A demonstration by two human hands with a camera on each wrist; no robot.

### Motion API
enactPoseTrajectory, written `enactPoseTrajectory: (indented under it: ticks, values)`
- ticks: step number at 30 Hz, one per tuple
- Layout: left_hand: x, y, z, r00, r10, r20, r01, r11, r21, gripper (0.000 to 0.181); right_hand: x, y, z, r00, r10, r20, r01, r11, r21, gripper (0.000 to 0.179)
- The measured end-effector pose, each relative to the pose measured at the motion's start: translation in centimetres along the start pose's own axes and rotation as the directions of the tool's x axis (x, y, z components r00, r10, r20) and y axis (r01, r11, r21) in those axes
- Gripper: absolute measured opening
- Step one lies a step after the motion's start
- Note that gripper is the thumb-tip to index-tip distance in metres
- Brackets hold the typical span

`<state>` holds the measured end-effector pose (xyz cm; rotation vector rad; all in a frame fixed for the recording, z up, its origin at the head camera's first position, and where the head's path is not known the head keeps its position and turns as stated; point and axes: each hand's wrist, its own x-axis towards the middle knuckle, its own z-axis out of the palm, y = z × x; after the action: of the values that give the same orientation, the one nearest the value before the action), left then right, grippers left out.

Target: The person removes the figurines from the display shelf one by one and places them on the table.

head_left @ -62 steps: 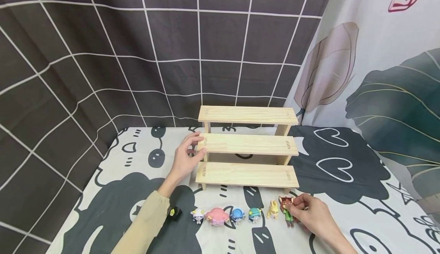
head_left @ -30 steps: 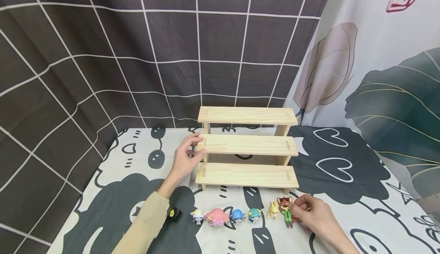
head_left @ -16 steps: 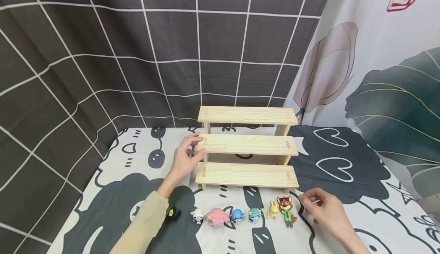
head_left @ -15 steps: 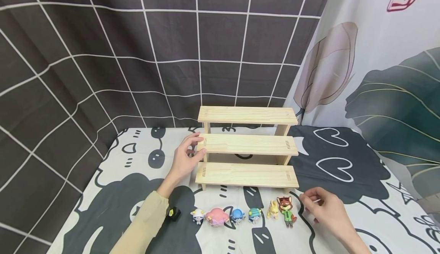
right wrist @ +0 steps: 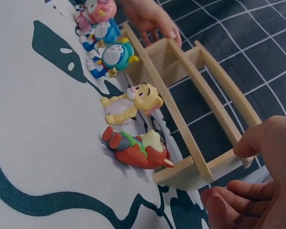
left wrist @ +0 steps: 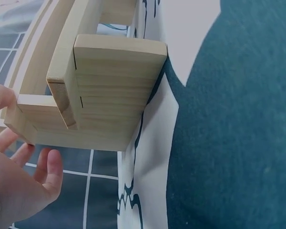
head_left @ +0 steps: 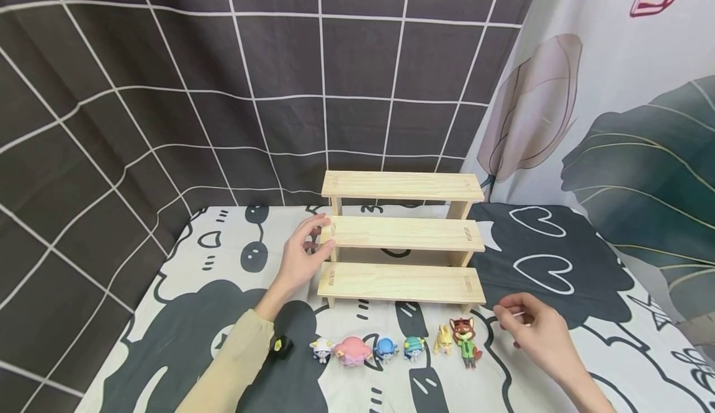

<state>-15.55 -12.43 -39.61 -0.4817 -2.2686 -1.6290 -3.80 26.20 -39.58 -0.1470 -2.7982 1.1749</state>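
Observation:
A three-tier wooden display stand (head_left: pixel 402 233) stands on the patterned cloth. My left hand (head_left: pixel 298 261) holds the left end of its middle shelf, thumb at the front edge; in the left wrist view, the fingers (left wrist: pixel 52 171) curl round the wood. Apart from everything, my right hand (head_left: pixel 536 332) hovers with loosely bent fingers right of a fox figurine (head_left: pixel 465 343) in a green shirt. Beside the fox is a yellow rabbit figurine (head_left: pixel 443 340). Leftward, the row holds a teal-hatted figurine (head_left: pixel 414 348), a blue one (head_left: pixel 385 349), a pink one (head_left: pixel 353 352) and a white one (head_left: pixel 321 350).
A small black object with a yellow spot (head_left: pixel 282 346) lies beside the left sleeve (head_left: pixel 237 357). Behind the stand hangs a dark grid-patterned curtain (head_left: pixel 363 59). A white leaf-print curtain (head_left: pixel 603 90) hangs at the right. The printed cloth (head_left: pixel 558 357) spreads beneath everything.
My right hand has let go of the fox figurine and drawn back to the right and slightly away. The fox stays at the row's right end. The left hand keeps its place on the stand.

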Motion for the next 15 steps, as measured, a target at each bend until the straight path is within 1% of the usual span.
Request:
enactPoseTrajectory:
  ticks: [2,4,11,15]
  values:
    - [0.1,-1.0,0.1,1.000,-0.001,-0.003,0.001,1.000,0.003,0.048,0.1,-0.1,-0.1,1.000,-0.010,-0.006,0.010,1.000,0.006,0.021]
    - [0.2,-1.5,0.1,1.000,-0.004,-0.003,0.004,1.000,0.008,0.050,0.2,-0.1,-0.2,1.000,-0.018,-0.011,0.018,1.000,0.002,0.022]
    - [-0.1,-1.9,-0.3,1.000,-0.021,0.017,0.020,0.999,0.029,0.053,0.4,-0.1,-0.4,0.998,-0.050,-0.024,0.049,0.997,-0.052,0.024]
    - [-0.3,-2.1,-0.5,1.000,-0.008,0.018,0.007,0.999,0.054,0.054,0.4,-0.1,-0.7,0.993,-0.100,-0.057,0.095,0.992,-0.085,0.023]
